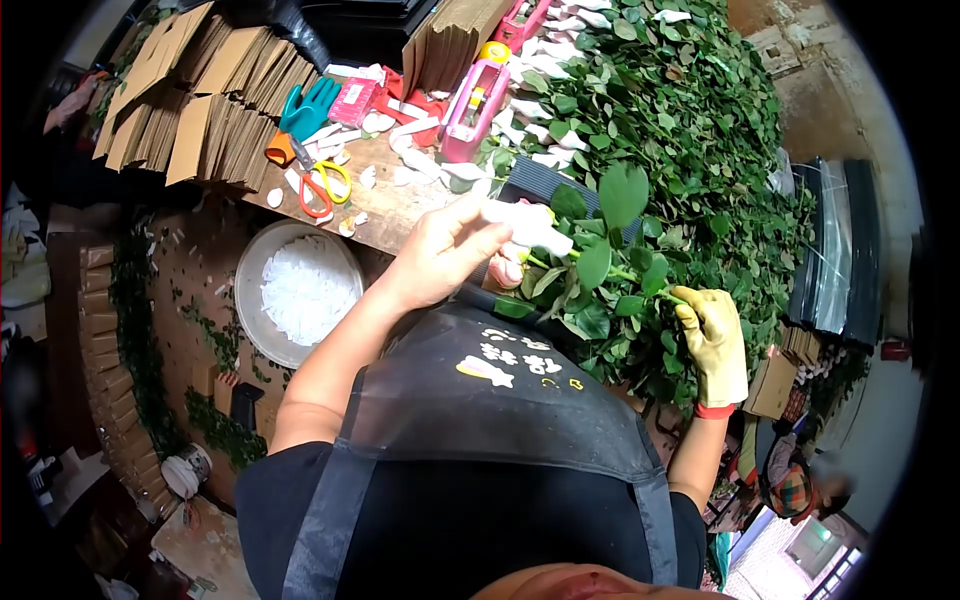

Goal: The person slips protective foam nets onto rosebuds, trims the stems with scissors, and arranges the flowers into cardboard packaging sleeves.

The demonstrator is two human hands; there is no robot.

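My bare left hand [450, 250] is closed, with thumb and fingers pinching a white sleeve [540, 230] around a flower head. Just below it a pale pink rose bloom [506, 270] shows, partly hidden by the fingers. My right hand [715, 335], in a yellow rubber glove, is wrapped round leafy rose stems [625, 272] well below the blooms. These stems lie across a dark ridged board [525, 180] at the table's front edge. Whether one stem or a few are held, I cannot tell.
A leafy heap of roses [680, 130] covers the right side. On the wooden table [385, 215] lie scissors [325, 190], a pink tape dispenser [475, 110], a teal glove [308, 108] and folded cardboard [200, 80]. A bucket of white pieces [305, 290] stands at lower left.
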